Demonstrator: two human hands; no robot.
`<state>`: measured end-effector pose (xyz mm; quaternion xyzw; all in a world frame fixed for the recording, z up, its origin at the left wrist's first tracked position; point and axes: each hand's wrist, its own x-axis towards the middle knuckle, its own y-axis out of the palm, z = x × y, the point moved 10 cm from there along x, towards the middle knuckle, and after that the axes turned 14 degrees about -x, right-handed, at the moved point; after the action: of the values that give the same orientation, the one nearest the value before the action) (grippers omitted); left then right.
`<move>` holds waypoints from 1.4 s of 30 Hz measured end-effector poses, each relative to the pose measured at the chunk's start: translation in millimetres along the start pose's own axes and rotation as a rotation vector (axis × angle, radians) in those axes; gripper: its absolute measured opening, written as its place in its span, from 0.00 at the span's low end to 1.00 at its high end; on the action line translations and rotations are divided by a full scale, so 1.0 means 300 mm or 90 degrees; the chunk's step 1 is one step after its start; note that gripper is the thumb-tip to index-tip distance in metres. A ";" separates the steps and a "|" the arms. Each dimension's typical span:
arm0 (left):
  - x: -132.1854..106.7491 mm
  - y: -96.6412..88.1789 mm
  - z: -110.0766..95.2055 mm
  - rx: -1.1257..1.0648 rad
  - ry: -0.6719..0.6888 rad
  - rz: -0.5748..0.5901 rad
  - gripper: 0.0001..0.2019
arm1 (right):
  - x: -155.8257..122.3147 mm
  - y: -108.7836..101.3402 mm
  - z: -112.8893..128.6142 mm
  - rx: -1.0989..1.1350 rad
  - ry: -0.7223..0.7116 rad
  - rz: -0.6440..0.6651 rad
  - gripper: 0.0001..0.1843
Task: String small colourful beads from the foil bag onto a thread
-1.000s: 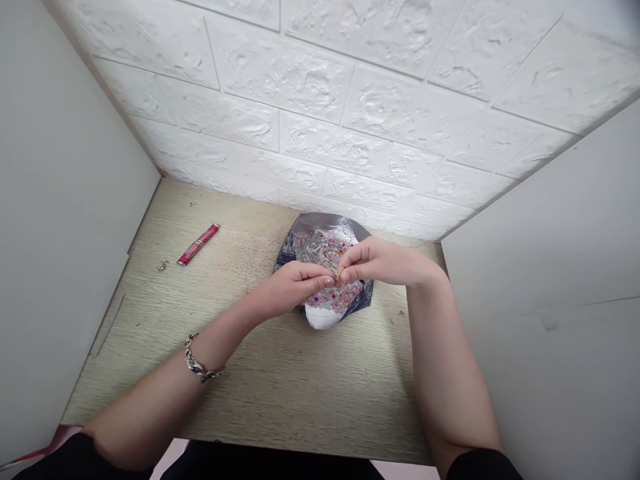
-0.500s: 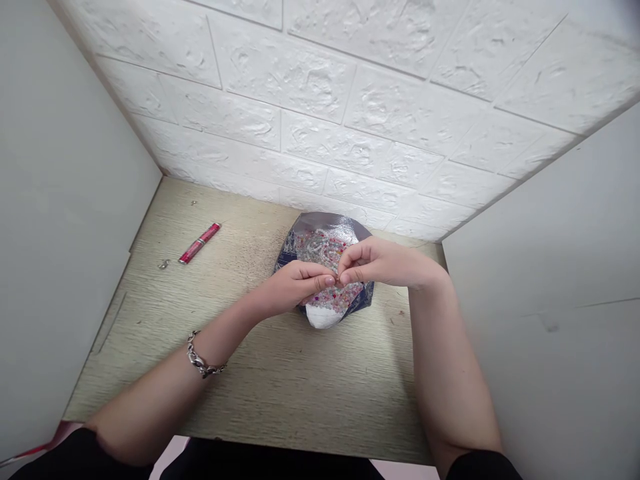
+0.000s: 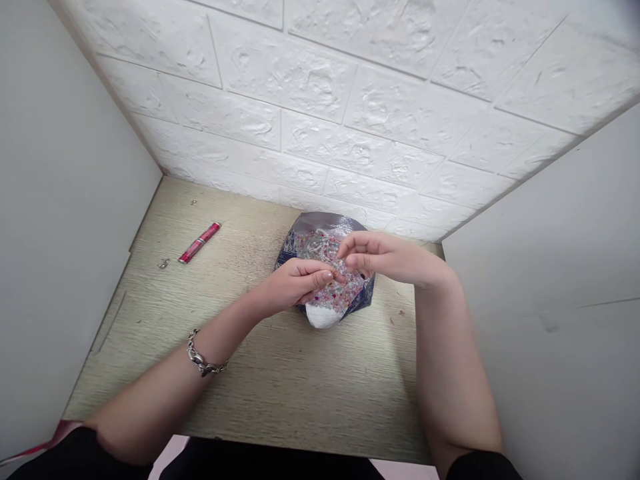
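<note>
A dark blue bag with a silvery lining [image 3: 313, 221] stands on the table with its top spread. Inside lie many small beads [image 3: 333, 303], pink, clear, white and red. My left hand [image 3: 295, 285] is over the bag's near left side, its thumb and index finger pinched on a tiny brownish thing [image 3: 335, 274] too small to name. Just right of that pinch, my right hand [image 3: 383, 259] hovers above the beads. Its thumb and fingers are parted, and I see nothing held between them.
A red, shiny stick-shaped packet [image 3: 200, 243] lies on the wooden table [image 3: 300, 387] to the left. Near it are a small silvery piece [image 3: 164, 264] and a tinier one [image 3: 194, 202] farther back. A white brick-patterned wall [image 3: 310, 133] rises behind, with grey panels on both sides.
My right hand has come away from the left fingertips, slightly up and to the right, and its fingers have parted. My left hand keeps its pinch almost in place.
</note>
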<state>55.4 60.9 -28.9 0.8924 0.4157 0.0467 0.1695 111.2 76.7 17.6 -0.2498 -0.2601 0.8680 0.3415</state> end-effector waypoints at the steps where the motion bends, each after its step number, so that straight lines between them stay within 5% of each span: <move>1: 0.000 -0.001 0.000 -0.001 0.002 -0.001 0.15 | 0.007 -0.010 -0.021 -0.001 0.017 -0.020 0.09; 9: 0.004 -0.025 -0.008 -0.014 0.032 -0.038 0.16 | 0.107 0.021 -0.174 -0.230 0.108 -0.030 0.09; 16: 0.005 -0.078 -0.015 -0.035 0.066 -0.127 0.15 | 0.093 -0.009 -0.292 -0.522 0.300 -0.032 0.11; 42: 0.002 -0.070 -0.008 -0.021 0.038 -0.119 0.15 | 0.083 0.008 -0.291 -0.555 0.341 0.013 0.07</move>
<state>40.0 74.3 -33.7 0.8451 0.5010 0.0641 0.1754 147.3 117.6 -54.9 -0.5850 -0.4989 0.5877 0.2518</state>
